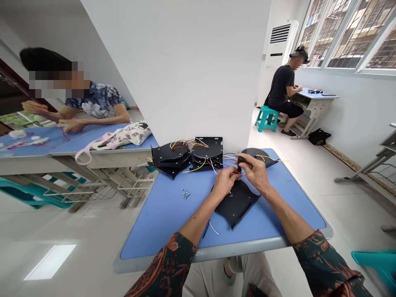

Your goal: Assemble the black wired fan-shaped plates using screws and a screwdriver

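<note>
A black metal plate with a curved edge lies on the blue desk before me, tilted toward the right. Over its far part, my right hand grips a short black-handled screwdriver, held upright. My left hand is closed beside the tool's lower end, fingertips pinched together. Whatever sits between those fingertips is too small or hidden to make out. Thin wires, one white and one black, stick out from under the plate's near left side. A small pile of silver screws rests to the left.
Stacked black round-topped units with coloured wires stand along the desk's back, beside a second stack. Another black part lies behind my right hand. A white pillar rises behind the desk. Two other people sit at separate desks.
</note>
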`<state>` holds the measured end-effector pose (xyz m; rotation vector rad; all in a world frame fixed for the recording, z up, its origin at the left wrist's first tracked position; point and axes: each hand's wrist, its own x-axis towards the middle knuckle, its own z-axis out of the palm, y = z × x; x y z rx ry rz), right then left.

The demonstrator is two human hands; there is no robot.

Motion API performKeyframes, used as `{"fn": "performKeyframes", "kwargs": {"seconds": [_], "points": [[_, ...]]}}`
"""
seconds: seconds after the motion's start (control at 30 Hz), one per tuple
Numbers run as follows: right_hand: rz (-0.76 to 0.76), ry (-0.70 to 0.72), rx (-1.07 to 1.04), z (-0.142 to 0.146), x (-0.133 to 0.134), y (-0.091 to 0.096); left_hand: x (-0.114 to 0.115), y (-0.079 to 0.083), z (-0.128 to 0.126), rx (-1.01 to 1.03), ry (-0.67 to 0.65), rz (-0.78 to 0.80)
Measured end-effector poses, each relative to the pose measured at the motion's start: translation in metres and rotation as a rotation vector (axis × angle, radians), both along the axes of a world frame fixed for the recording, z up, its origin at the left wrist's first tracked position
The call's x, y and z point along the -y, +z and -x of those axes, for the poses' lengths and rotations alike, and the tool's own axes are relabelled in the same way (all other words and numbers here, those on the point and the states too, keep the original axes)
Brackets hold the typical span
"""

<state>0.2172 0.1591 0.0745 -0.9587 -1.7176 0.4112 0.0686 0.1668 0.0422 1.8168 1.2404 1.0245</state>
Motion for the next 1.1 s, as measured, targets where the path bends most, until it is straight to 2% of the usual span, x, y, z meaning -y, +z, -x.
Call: {"fn": "performKeyframes", "kwargs": {"seconds": [0.13, 0.3, 0.4, 0.53, 0.67, 0.83, 1.0, 1.1], "points": [[0.035, 0.062, -0.084, -0.003, -0.001, -0.004, 0.0, -0.001, 0.001, -0.008, -0.04, -0.017], [-0.109, -0.014, 0.041, 0.002, 0.004, 0.0, 0.0, 0.0, 0.0, -0.077, 0.049, -0.054], [-0.173, -0.047, 0.103, 0.003, 0.006, 0.002, 0.0, 0.001, -0.001, -0.122, 0.058, -0.076], [-0.116, -0.087, 0.07, -0.002, 0.001, 0.0, 0.001, 0.0, 0.0, -0.196, 0.001, -0.143], [-0.054, -0.094, 0.005, -0.009, -0.003, -0.005, 0.002, -0.004, 0.001, -0.36, -0.039, -0.214], [-0.117, -0.136, -0.004, -0.009, -0.001, -0.005, 0.005, -0.004, 0.0, -0.489, 0.002, -0.279], [-0.224, -0.313, -0.115, -0.019, 0.0, -0.006, 0.013, 0.009, 0.0, -0.428, 0.086, -0.263], [-0.206, -0.342, -0.131, -0.023, -0.004, -0.01, 0.014, 0.026, 0.018, -0.373, 0.213, -0.185]]}}
